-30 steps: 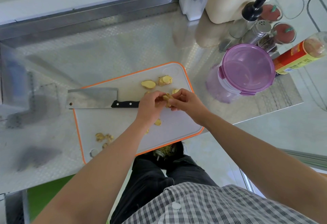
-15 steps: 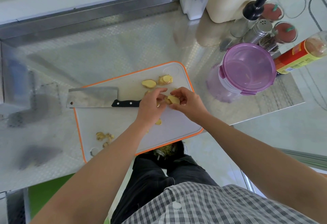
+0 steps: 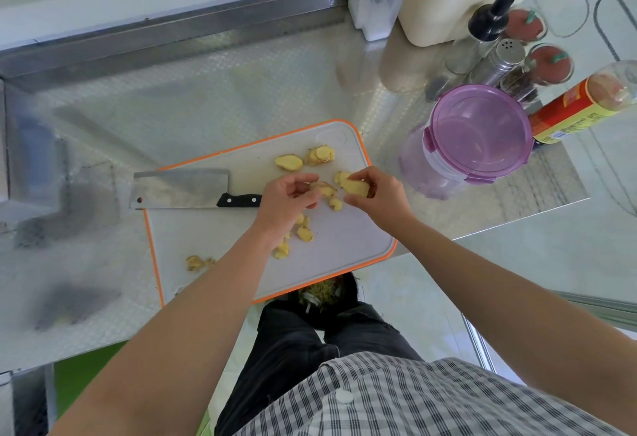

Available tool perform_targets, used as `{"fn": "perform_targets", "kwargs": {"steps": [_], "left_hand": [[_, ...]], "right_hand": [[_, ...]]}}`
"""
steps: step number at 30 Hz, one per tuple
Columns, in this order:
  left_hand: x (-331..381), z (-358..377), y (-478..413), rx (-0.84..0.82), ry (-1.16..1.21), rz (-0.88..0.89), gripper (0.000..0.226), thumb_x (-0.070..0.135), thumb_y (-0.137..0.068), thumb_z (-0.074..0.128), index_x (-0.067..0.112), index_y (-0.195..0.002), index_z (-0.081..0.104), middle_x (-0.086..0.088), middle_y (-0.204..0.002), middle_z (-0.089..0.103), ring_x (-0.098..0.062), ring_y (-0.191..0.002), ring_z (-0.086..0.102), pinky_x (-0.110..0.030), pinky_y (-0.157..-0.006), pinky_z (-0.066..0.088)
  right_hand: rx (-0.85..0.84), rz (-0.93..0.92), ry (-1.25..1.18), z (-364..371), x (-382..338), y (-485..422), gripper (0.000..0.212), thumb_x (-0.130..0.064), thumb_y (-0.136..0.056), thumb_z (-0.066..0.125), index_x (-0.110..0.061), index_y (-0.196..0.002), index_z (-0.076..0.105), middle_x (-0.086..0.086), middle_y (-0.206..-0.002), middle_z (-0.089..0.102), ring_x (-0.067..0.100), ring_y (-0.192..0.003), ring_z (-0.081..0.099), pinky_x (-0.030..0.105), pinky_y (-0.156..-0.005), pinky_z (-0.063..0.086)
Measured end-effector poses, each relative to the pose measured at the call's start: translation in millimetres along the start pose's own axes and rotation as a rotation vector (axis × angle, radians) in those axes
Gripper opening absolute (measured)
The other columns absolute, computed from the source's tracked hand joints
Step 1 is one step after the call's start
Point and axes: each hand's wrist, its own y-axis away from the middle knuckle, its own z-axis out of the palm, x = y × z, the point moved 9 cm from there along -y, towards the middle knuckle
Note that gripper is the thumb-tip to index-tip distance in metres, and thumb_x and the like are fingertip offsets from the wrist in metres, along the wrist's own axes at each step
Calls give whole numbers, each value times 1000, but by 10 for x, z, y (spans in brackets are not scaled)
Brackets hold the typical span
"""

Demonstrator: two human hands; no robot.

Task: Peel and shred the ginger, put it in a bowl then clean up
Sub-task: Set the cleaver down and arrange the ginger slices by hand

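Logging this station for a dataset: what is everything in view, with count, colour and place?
white plastic cutting board with orange rim: one, white and orange, counter's near edge
steel counter: one, silver, beneath the board
steel cleaver with black handle: one, silver and black, board's left
loose ginger pieces: several, pale yellow, on the board
round purple-lidded plastic container: one, purple, right of board
steel shaker: one, silver, behind container
cream plastic caddy: one, cream, far right
red-lidded glass jars: two, red, far right
left hand: one, pinching small ginger piece
right hand: one, pinching larger ginger piece
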Motion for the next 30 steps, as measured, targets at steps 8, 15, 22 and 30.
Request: {"fn": "perform_targets", "kwargs": {"steps": [8,15,22,30], "left_hand": [[-7,40,26,-12,-20,-32,20,0,-82,71,11,-98,71,-7,-78,69,-13,-65,64,-22,-68,53],[-36,25,36,46,-90,-9,28,4,-83,72,3,-110,68,-11,-84,68,-13,-63,64,-25,-67,54],[175,43,-72,93,-459,183,24,19,-86,69,16,-110,66,0,-101,63,-11,-79,57,-27,-76,49],[579,352,-357,119,-1201,562,35,9,-75,71,17,-109,67,-8,-122,54,-29,-111,50,-38,-87,42]], "right_hand": [[-289,54,-366,348,-85,59,39,7,-83,62,-9,-118,60,13,-100,66,18,-77,61,26,-70,52],[-345,85,-489,443,-106,105,28,-5,-92,59,-6,-120,57,14,-102,66,24,-83,64,33,-83,54],[-110,74,-397,108,-127,-222,16,2,-91,57,-6,-105,57,7,-86,68,13,-71,65,21,-63,51],[149,205,-254,-100,3,-620,13,-8,-88,61,-11,-100,62,6,-83,66,12,-56,64,26,-56,52]]}}
